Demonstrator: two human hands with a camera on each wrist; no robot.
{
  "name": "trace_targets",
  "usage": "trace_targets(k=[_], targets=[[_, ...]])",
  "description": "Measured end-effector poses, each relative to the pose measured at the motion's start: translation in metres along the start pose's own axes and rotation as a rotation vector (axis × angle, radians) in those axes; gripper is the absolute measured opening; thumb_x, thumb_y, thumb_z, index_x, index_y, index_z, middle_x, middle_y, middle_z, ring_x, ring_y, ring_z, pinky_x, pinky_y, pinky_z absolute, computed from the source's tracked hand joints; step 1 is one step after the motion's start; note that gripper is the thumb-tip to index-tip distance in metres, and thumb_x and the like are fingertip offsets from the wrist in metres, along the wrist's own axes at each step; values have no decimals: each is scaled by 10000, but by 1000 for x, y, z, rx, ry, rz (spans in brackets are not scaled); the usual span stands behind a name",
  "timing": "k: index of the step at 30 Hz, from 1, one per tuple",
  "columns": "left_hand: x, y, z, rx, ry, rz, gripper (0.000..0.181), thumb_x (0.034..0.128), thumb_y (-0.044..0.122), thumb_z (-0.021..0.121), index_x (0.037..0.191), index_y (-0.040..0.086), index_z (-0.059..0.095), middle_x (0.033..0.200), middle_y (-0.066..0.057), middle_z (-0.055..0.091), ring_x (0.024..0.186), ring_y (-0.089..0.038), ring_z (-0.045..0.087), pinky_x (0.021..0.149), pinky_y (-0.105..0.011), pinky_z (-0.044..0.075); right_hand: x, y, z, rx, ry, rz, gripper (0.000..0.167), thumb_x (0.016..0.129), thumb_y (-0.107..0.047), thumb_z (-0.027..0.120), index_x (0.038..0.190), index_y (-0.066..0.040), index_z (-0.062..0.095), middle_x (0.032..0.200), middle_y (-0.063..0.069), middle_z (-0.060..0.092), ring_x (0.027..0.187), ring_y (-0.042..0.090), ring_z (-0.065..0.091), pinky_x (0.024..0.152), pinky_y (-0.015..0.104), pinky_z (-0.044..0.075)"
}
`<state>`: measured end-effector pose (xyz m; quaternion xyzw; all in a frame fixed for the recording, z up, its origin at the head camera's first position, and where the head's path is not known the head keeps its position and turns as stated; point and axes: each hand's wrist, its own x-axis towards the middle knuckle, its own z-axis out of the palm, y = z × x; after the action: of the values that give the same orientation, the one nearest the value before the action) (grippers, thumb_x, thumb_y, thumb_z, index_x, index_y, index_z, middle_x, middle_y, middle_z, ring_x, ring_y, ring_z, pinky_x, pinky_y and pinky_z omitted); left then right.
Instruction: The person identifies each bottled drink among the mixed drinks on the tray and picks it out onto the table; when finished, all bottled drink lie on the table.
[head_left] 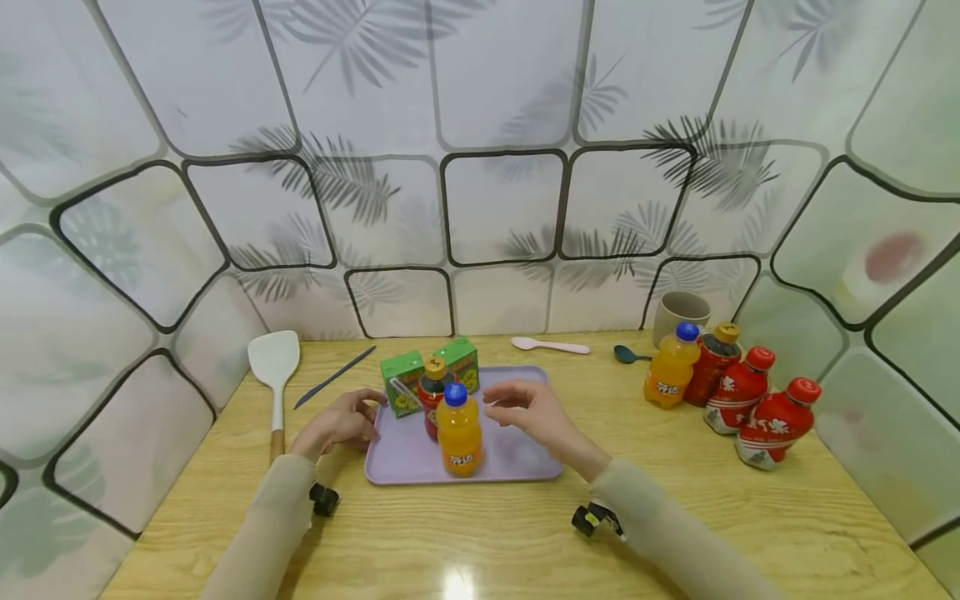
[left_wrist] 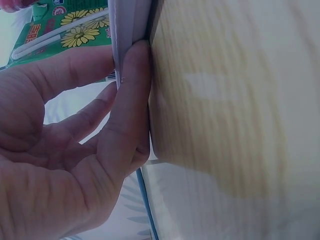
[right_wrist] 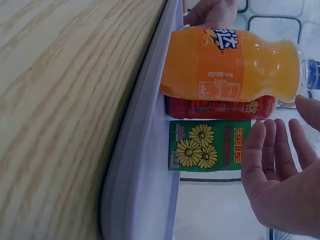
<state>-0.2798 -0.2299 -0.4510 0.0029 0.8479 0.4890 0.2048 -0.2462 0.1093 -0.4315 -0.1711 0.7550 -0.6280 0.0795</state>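
One flat white spatula (head_left: 274, 358) is lying at the far left, near a thin dark-blue stick (head_left: 335, 377). The left hand (head_left: 345, 424) is pinching the left edge of a pale-purple plastic tray (head_left: 525, 458). On it, two green cardboard drink boxes (head_left: 402, 367) are standing behind a dark-red bottle with a yellow cap (head_left: 431, 392), and a blue-capped orange-drink bottle (head_left: 459, 433) is standing in front. The right hand (head_left: 525, 407) is hovering just right of the orange-drink bottle, its fingers loosely bent and free. Four more plastic bottles (head_left: 671, 367) are standing at the right, near a beige cup (head_left: 678, 312).
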Motion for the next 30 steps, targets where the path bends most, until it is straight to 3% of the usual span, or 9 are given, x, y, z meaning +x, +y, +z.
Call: trace_targets(k=[10, 17, 30], targets=[[0, -1, 0, -15, 5, 2, 622, 758, -149, 635, 1343, -12, 470, 983, -140, 469, 787, -205, 540, 659, -329, 589, 4, -3, 14, -20, -67, -59, 462, 831, -149, 768, 1268, -81, 638, 1263, 107, 649, 1099, 237, 615, 927, 342, 529], [0, -2, 0, -9, 3, 6, 609, 758, -143, 639, 1331, -8, 480, 969, -132, 474, 790, -205, 534, 654, -331, 585, 4, -5, 27, -40, -117, -100, 580, 810, -149, 791, 1343, -85, 572, 1300, 98, 617, 1113, 224, 594, 954, 375, 523], [1, -2, 0, -2, 3, 2, 609, 763, -136, 638, 1336, -3, 479, 976, -131, 476, 797, -204, 535, 658, -329, 586, 3, -6, 43, -58, -54, -16, 688, 764, -244, 839, 1381, -186, 541, 1344, 18, 595, 1136, 260, 592, 925, 372, 520]])
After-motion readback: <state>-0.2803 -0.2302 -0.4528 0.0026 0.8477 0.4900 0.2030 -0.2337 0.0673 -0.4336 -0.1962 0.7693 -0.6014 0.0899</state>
